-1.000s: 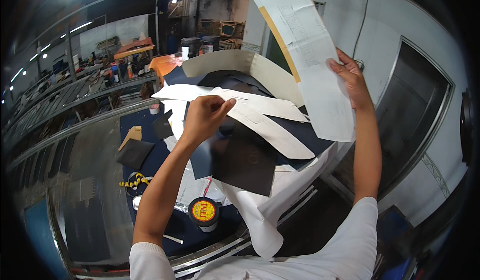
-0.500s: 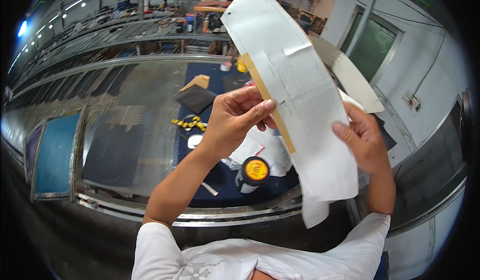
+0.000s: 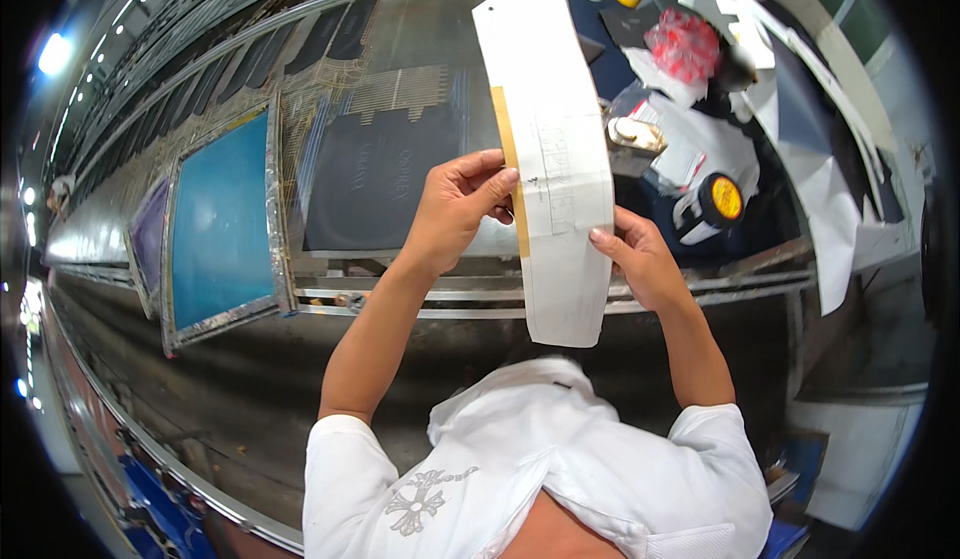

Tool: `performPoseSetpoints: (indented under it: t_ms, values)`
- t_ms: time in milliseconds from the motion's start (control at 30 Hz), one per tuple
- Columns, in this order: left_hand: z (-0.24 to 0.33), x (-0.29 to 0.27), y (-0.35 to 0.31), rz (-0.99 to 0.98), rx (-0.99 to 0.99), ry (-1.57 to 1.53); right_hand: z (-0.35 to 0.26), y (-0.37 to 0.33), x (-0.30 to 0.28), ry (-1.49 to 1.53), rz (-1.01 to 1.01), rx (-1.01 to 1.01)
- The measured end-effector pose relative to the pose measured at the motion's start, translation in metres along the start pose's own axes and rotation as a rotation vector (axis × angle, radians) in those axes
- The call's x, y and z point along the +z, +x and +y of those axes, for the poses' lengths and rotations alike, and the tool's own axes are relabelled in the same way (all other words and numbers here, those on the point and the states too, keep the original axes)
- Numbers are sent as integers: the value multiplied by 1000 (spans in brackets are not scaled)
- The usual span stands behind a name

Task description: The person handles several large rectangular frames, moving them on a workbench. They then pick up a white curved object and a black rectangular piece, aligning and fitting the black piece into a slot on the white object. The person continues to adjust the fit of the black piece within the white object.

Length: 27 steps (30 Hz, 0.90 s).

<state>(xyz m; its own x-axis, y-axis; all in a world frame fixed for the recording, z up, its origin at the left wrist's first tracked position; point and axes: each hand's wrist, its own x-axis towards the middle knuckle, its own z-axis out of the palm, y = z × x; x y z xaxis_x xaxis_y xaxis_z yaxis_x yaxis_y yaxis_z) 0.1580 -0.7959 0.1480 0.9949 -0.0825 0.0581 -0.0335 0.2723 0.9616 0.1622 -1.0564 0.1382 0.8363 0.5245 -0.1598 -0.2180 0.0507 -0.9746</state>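
Observation:
A long white paper pattern sheet (image 3: 560, 179) stands lengthwise between my two hands, above the front edge of the table. Brown tape runs along part of its left edge, and faint drawn lines and lettering mark its middle. My left hand (image 3: 465, 194) pinches the taped edge, thumb on top and fingers behind. On the opposite edge, a little lower, my right hand (image 3: 640, 251) grips the sheet with the thumb in front. The fingers behind the paper are partly hidden.
Left of the sheet lies a dark panel (image 3: 380, 174) on the long table. A blue-meshed screen frame (image 3: 222, 229) leans at the table's front edge. To the right are a black-lidded jar (image 3: 718, 199), a red bundle (image 3: 683, 46) and large white sheets (image 3: 825, 194).
My view has swung left, bringing the dark panel and screen frame nearer the middle. The pattern sheet is lower and more upright, still in both hands. Other white sheets now lie at the right.

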Motion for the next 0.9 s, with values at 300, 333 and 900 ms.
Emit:
performPoseSetpoints:
  t_ms: [300, 333, 900]
  values:
    - [-23, -80, 17, 28, -182, -25, 64, 72, 51, 200, 61, 58]
    - [-25, -89, 20, 36, -185, -14, 71, 84, 55, 219, 54, 29]
    - [-115, -316, -96, 202, -559, 1214, 169, 185, 73, 618, 268, 63]
